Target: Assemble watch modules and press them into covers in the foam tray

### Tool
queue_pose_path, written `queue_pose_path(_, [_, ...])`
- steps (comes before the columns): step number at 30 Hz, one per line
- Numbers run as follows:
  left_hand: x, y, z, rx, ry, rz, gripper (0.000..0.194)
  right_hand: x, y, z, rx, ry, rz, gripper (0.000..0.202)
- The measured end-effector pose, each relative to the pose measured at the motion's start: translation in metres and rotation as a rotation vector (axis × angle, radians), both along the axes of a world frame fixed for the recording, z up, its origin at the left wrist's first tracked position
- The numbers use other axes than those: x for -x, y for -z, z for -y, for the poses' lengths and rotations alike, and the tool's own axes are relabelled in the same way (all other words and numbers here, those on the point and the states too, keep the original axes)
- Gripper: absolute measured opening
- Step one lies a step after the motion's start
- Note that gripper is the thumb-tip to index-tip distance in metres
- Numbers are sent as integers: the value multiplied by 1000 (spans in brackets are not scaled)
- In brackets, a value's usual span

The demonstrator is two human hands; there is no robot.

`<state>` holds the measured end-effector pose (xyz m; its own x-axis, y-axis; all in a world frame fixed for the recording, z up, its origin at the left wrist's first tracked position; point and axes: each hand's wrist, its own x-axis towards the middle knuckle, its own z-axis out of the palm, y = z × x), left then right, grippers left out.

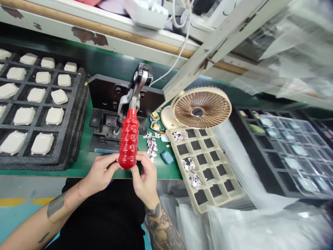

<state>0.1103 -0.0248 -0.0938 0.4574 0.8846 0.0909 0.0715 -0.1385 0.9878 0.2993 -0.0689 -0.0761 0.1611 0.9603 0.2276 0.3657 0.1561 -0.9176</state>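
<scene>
My left hand (100,174) and my right hand (146,177) meet at the bench's front edge, on either side of the rounded end of a red handle (129,139). Both have thumb and fingers pinched together. Whatever lies between them is hidden behind the handle. That ribbed handle belongs to a toggle clamp (139,86) bolted to a black metal fixture (104,95). Below the clamp, the fixture's black base (105,130) is partly covered. Small white-and-pink pieces (151,146) lie scattered right of the fixture, near a blue plastic case (167,157).
On the left, stacked black foam trays (75,114) hold several cream square cases (43,143). A beige fan (201,107) stands right of the fixture, behind a beige compartment tray (194,194) with small metallic pieces. Farther right are plastic sheets (234,225) and a dark tray (275,152).
</scene>
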Motion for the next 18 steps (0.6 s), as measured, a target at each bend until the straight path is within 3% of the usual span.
queue_pose_path(4, [0,2,9,-136,-109,-19,25,0,-1,2,44,-64,-17,11])
queue_pose_path(7, [2,-7,9,88,-169,105,27,-3,-19,-10,-66,-18,107,14])
queue_pose_path(10, [7,-18,3,358,-263,257,40,-7,-52,-40,-463,130,277,37])
queue_pose_path(12, [12,-22,-1,448,-309,317,45,-6,-73,-67,-645,90,356,49])
queue_pose_path(15, [20,-23,-2,547,-293,383,54,4,-94,-104,-626,-79,466,49])
queue_pose_path(18, [22,-21,1,608,-296,441,61,18,-108,-118,-612,-41,504,47])
